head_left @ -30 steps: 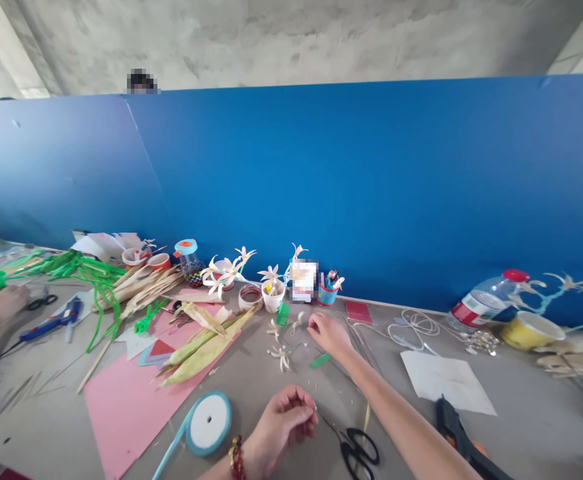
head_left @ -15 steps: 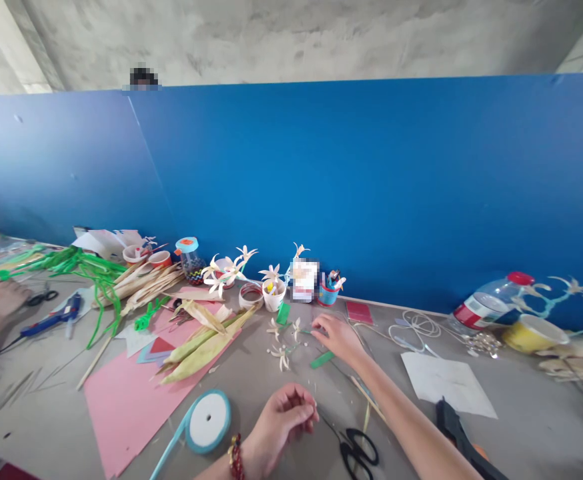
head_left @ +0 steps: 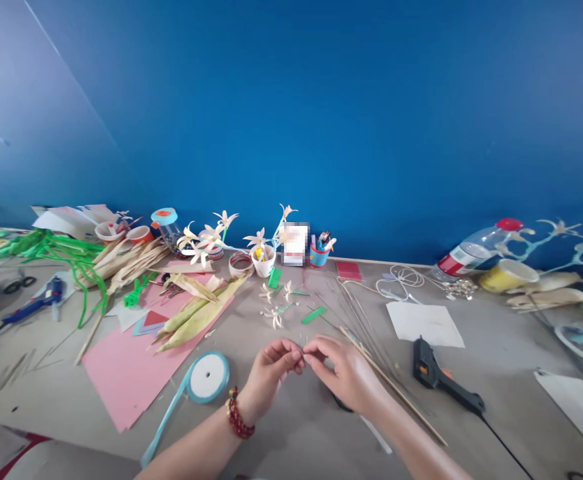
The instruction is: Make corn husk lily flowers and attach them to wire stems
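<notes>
My left hand [head_left: 267,377], with a red bead bracelet [head_left: 239,415] at the wrist, is closed in a pinch. Its fingertips meet those of my right hand [head_left: 340,370], which is pinched too. Whatever sits between the fingers is too small to make out. Just beyond them lie small cream flowers [head_left: 274,317] on short stems and a green strip [head_left: 314,315]. A roll of light blue ribbon [head_left: 208,377] rests left of my left hand, its tail running toward me. Black scissors [head_left: 340,401] are mostly covered by my right hand.
Pink paper [head_left: 126,373] and corn husks [head_left: 199,317] spread to the left. Potted husk flowers [head_left: 263,261] stand by the blue partition [head_left: 291,120]. On the right are a black glue gun [head_left: 444,379], a thin stick [head_left: 396,387] and a plastic bottle [head_left: 469,253].
My right hand has come back from beside the small flowers to meet my left hand, now covering most of the scissors. The view has tilted downward.
</notes>
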`<state>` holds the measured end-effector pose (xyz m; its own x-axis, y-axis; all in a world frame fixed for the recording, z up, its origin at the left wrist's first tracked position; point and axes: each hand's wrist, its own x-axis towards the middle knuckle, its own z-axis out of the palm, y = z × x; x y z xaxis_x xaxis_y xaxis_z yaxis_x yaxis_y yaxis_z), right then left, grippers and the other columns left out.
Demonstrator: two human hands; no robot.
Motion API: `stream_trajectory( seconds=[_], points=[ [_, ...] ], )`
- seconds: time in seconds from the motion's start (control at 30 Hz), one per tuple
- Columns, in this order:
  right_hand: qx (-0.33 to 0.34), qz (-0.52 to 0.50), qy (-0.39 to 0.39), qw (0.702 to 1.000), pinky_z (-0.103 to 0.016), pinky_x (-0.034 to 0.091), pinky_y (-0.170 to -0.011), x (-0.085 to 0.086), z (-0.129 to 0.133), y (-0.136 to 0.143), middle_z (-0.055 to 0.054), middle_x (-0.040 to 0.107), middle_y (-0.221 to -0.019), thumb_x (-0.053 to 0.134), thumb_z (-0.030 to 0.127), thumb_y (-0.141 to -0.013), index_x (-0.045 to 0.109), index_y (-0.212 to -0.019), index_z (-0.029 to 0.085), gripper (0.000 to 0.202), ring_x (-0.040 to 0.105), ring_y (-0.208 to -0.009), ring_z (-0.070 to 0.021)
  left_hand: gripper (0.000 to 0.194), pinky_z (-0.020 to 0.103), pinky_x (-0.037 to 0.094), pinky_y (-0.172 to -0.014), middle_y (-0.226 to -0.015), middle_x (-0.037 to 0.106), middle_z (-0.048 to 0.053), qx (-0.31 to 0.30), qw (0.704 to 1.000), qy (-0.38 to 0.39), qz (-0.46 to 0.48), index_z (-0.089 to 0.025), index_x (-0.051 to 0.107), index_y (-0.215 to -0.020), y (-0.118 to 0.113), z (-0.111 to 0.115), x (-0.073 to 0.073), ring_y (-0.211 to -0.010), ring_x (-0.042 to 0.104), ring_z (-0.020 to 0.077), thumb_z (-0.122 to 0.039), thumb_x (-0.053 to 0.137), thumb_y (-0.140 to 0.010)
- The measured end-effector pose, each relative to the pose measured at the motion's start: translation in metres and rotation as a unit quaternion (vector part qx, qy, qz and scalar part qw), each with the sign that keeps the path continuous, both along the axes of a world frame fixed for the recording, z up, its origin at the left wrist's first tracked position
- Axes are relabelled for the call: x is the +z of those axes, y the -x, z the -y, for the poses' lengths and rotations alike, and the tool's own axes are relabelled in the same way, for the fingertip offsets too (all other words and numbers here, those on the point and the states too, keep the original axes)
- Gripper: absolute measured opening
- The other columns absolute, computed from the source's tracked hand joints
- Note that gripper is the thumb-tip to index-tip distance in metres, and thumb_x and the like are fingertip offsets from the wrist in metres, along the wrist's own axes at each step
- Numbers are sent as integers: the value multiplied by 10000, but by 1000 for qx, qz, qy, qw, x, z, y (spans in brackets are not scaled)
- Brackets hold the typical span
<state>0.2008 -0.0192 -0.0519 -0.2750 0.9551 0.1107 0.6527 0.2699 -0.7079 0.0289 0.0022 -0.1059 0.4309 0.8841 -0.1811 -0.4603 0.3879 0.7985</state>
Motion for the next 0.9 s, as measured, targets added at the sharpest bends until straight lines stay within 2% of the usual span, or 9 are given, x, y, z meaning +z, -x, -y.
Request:
stream_trajectory(
  seconds=[0.23,0.43,0.57,0.7,0.77,0.9],
  points=[
    [-69,36,-41,996,-264,432,-628,-19,7,12,-27,674,-766,481,201,-859,591,-792,247,137,618,-684,-183,197,256,439,-663,-672,667,29,55,992,-65,-90,-135,687,-735,-1,8,1,-653,560,131,-321,746,-756],
    [-127,-1,-86,988,-241,407,-578,-28,14,20,-11,636,-690,512,177,-794,573,-779,236,86,591,-630,-165,171,253,470,-643,-667,666,17,84,986,-87,-119,-151,707,-698,-2,10,-2,-649,571,132,-306,776,-714],
    [-139,-32,-88,986,-220,378,-525,-30,17,23,-3,597,-680,496,190,-823,552,-747,222,100,561,-603,-151,128,249,481,-650,-670,670,15,80,985,-103,-113,-156,719,-716,-2,13,-5,-653,577,127,-273,767,-729],
    [-202,-164,-3,966,-201,366,-450,-35,21,22,36,519,-546,485,180,-817,517,-693,214,132,511,-475,-127,81,234,478,-666,-695,674,12,103,984,-115,-85,-164,712,-763,-3,14,-3,-670,586,116,-241,736,-771],
    [-200,-202,13,959,-204,397,-459,-37,25,21,34,536,-544,477,220,-867,535,-716,209,162,531,-476,-129,72,233,479,-695,-711,675,6,101,989,-88,-56,-169,698,-797,-3,12,1,-678,586,107,-237,721,-789],
    [-168,-160,-61,971,-242,463,-602,-36,33,21,-29,664,-748,519,270,-920,617,-845,203,141,623,-675,-167,104,242,478,-747,-761,669,9,64,996,-51,-26,-162,680,-868,-3,9,4,-716,586,105,-219,720,-790]
  ],
)
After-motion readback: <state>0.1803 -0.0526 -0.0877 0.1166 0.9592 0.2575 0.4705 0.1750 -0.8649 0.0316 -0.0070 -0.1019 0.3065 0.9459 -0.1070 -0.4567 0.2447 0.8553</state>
